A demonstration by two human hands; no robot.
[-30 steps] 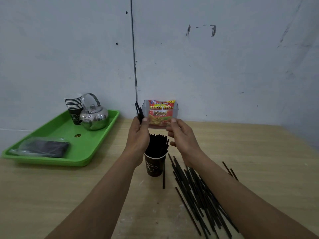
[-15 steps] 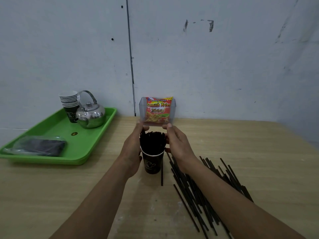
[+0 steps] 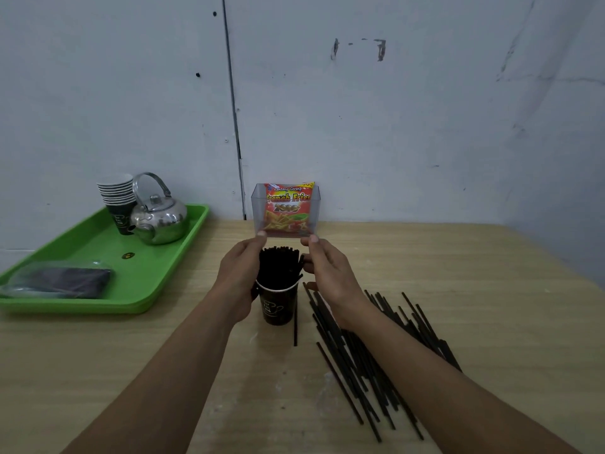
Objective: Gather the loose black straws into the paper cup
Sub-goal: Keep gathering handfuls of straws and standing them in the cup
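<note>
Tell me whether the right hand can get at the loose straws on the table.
Probably yes: the loose straws lie uncovered beside the paper cup, close to the right hand, with nothing between.
</note>
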